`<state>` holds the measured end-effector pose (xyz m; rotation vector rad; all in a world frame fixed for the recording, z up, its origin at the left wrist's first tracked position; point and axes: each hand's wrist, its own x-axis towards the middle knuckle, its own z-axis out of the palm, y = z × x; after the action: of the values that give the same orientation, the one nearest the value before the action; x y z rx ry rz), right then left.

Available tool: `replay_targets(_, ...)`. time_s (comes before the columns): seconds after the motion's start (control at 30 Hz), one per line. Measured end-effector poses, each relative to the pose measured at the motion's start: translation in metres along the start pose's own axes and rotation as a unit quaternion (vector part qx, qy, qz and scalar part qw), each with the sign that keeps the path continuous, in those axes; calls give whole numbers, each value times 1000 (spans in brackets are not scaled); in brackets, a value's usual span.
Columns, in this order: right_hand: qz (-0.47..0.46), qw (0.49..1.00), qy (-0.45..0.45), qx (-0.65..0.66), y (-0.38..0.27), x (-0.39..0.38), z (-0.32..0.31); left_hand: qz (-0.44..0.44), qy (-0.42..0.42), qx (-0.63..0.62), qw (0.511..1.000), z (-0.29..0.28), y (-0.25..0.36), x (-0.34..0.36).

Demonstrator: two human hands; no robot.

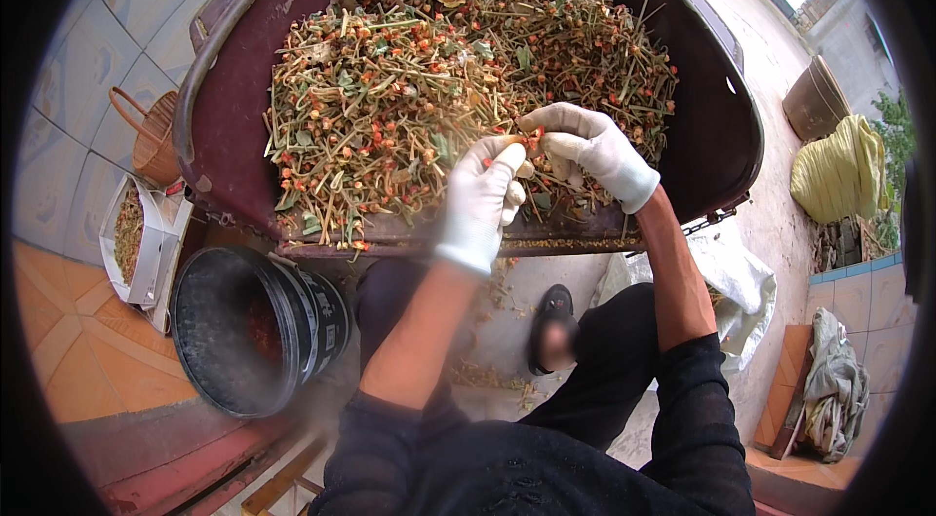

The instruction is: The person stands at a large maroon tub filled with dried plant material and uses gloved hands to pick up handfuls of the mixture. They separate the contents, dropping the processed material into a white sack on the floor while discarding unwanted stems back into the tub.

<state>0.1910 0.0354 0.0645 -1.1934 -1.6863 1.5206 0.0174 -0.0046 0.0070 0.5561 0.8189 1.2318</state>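
My left hand (485,192) and my right hand (597,151) both wear whitish gloves and meet over the near edge of a heap of dried chili stems and caps (380,116). Between their pinched fingertips is a small red piece of chili pepper (531,138), partly covered by the fingers. Both hands are closed on it. Straw-coloured stems, green leaf scraps and orange-red bits make up the heap. It lies in a dark maroon open cart bed (239,107), whose front lip runs just below my hands.
At lower left a black bucket (234,331) lies tilted with reddish contents. Beside it are a white box (156,238) of stem bits and a woven basket (146,141). A white sack (746,287), yellow sack (838,170), brown bucket (817,97) and grey cloth (834,384) are at right.
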Motion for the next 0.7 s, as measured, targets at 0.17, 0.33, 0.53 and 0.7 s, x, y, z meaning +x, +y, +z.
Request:
replay_targets(0.17, 0, 1000, -7, 26, 4, 2, -1, 14, -4, 9, 1000, 3, -1, -2)
replay_targets(0.33, 7, 1000, -8, 29, 5, 2, -1, 27, 1, 14, 1000, 6, 0, -3)
replay_targets(0.53, 23, 998, -18, 48, 5, 2, 1, 63, 20, 95, 993, 11, 2, -7)
replay_targets(0.7, 9, 1000, 23, 16, -2, -1, 11, 208, 30, 231, 950, 10, -5, -2)
